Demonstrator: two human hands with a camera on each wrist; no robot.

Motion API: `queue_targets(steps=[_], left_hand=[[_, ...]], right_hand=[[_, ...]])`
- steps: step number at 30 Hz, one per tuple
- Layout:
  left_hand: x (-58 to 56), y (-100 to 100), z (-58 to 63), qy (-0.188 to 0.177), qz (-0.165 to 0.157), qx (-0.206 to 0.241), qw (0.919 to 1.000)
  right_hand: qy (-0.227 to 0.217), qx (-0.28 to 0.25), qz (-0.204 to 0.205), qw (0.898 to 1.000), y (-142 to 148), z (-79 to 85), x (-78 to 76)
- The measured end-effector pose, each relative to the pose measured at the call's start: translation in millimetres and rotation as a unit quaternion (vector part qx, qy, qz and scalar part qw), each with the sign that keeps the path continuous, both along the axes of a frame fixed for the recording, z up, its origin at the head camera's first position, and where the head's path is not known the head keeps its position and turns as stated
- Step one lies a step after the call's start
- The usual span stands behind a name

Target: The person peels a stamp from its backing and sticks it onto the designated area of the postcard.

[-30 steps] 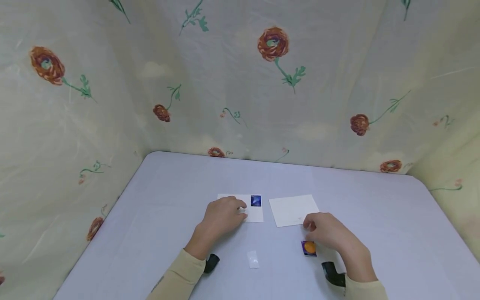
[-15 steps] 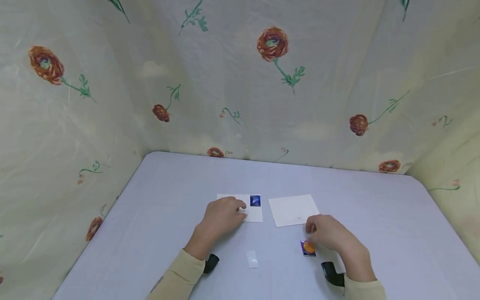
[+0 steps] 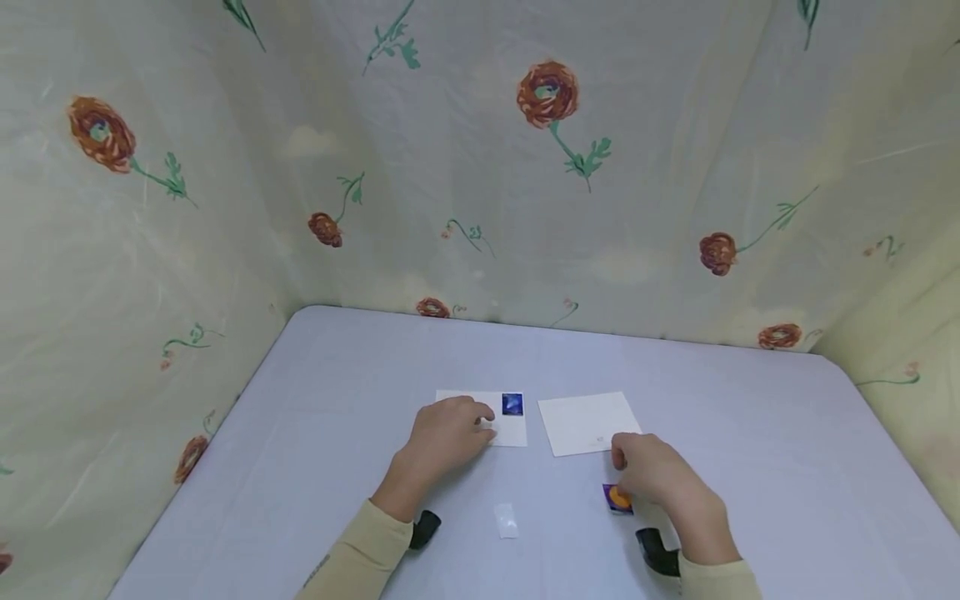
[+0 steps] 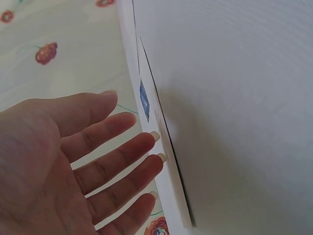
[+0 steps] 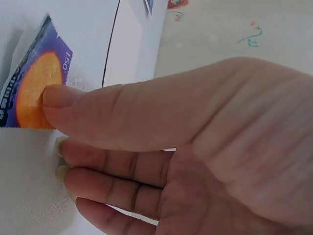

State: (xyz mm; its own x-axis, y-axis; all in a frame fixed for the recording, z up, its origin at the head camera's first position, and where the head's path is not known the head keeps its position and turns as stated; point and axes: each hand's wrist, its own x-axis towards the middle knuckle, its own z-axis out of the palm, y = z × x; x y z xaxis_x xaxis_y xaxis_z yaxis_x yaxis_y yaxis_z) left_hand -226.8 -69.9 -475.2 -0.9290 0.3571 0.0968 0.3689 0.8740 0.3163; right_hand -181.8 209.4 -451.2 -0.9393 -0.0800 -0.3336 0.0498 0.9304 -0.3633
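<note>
From the head camera, we see a small translucent packet [image 3: 506, 521] on the table [image 3: 360, 375], its contents unclear; the left hand [image 3: 448, 433] partly covers a stamped card [image 3: 512, 432], the right hand [image 3: 660, 471] is near a pale card [image 3: 585, 419]. From the left wrist, our grip is wide, fingers spread. From the right, our thumb touches a purple-and-orange stamp [image 5: 39, 81], grip loose.

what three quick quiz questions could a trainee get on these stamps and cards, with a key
1. True or false: the blue stamp is on the card nearest the left hand.
2. Multiple choice: what does the thumb of the right hand touch?
A the blue stamp
B the orange-and-purple stamp
C the translucent slip
3. Fill in: on the table lie ____ white cards.

Key: 1 true; 2 B; 3 two
</note>
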Motion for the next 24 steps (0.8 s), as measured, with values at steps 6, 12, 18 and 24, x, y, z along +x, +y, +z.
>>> queue_targets(steps=[6, 12, 18, 24], left_hand=[[0.1, 0.8, 0.4, -0.002, 0.0, -0.002, 1.0], [0.9, 1.7, -0.1, 0.001, 0.001, -0.005, 1.0], [0.2, 3.0, -0.9, 0.009, 0.001, -0.008, 0.9999], [-0.1, 4.5, -2.6, 0.006, 0.002, -0.012, 0.9999]], right_hand=[[0.006, -0.001, 0.003, 1.0, -0.7, -2.1, 0.3], [0.006, -0.005, 0.006, 1.0, -1.2, -1.7, 0.4], [-0.004, -0.006, 0.004, 1.0, -2.1, 0.4, 0.3], [-0.01, -0.016, 0.007, 1.0, -2.2, 1.8, 2.0]])
